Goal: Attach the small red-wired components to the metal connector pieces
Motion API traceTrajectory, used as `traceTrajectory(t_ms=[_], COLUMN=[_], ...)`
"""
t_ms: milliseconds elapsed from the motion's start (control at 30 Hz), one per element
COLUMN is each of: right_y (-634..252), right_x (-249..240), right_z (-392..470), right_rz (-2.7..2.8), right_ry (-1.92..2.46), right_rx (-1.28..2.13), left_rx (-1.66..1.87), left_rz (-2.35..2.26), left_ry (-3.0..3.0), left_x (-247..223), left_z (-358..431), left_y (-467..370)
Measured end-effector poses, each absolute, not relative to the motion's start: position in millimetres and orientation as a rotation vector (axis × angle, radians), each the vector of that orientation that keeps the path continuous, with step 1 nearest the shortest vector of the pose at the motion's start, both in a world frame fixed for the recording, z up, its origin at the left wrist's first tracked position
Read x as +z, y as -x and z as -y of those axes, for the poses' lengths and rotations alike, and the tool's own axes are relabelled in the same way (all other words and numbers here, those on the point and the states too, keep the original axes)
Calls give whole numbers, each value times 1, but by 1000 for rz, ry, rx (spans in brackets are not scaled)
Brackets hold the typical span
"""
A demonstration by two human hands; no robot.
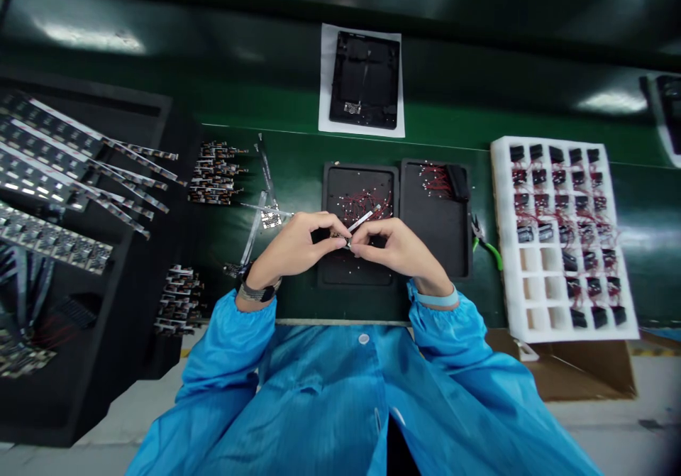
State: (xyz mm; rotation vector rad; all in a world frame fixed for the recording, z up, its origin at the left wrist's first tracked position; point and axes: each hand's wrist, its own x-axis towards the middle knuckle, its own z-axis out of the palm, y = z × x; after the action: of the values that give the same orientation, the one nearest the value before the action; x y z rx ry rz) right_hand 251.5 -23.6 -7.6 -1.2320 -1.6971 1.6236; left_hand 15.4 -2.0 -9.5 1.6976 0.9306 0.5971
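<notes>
Both of my hands meet above the left black tray (330,270). My left hand (303,242) pinches a small circuit board (340,235), mostly covered by the fingers. My right hand (391,242) pinches the same board from the other side. A pale flat ribbon cable (362,220) sticks up and to the right from between the fingertips. Behind the hands, red wires with small white connectors (367,203) lie in the tray. Left of my left hand, another small board (271,217) rests on the green table with ribbon cables (267,171) around it.
The right black tray (436,242) holds wired black parts (457,182). Green-handled pliers (486,245) lie beside it, then a white foam tray (543,330) of black parts. Boards with ribbon cables (216,171) are stacked left, near a black bin (133,199). A black casing (365,79) lies on white paper behind.
</notes>
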Motion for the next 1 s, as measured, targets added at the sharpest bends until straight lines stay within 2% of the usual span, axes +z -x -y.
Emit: traceTrajectory(t_ms=[567,1000], right_y=[-252,-254], right_x=[-9,-5], right_z=[24,24], right_rz=[1730,1670], right_ry=[1296,1187], right_rx=[1707,1738], left_rx=[553,552], left_rz=[-909,-837], left_ry=[-1684,-1486], left_x=[-14,-18], left_z=[2,1], left_y=[-17,-17])
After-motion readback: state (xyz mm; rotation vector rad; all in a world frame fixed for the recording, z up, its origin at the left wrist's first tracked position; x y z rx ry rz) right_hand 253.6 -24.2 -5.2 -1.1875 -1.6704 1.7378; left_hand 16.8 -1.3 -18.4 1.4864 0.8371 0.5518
